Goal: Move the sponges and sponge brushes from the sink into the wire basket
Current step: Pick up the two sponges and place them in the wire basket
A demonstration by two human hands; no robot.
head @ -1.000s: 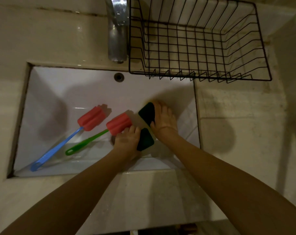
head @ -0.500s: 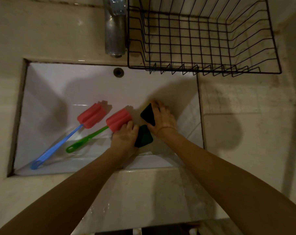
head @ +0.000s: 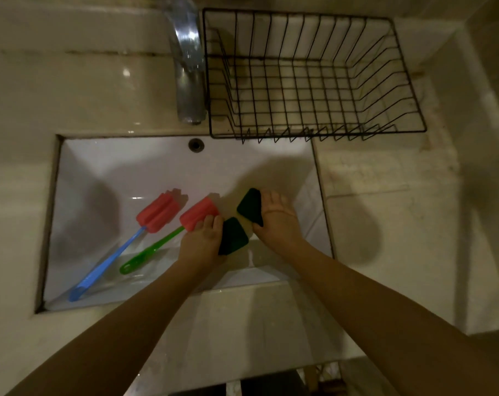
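Head view. White rectangular ceramic sink (head: 105,178) is the landmark. Black wire basket (head: 316,132) sits on the pale stone tabletop (head: 385,224) just beyond the sink's far right corner, beside the chrome tap (head: 189,78); nothing in the basket yet.

Left hand (head: 202,241) is closed around a dark green flat scouring sponge (head: 233,236), low in the sink near its front wall. Right hand (head: 276,221) is clamped on a second dark green scouring sponge (head: 249,207), toward the sink's right side. The two sponges sit close, corners nearly meeting.

Lying loose on the sink floor: a blue-handled brush with red foam head (head: 156,208) left of centre, and a green-handled brush with red foam head (head: 199,214) whose foam touches the left hand's fingers.

Step in hand, by my reading: lifting both sponges out. To do it well:
- pinch firmly, wet sponges slip
- lift clear of the sink's far rim before travelling
- steer right of the tap
- release low over the basket floor, so they don't bounce out
- avoid dragging the green-handled brush along.
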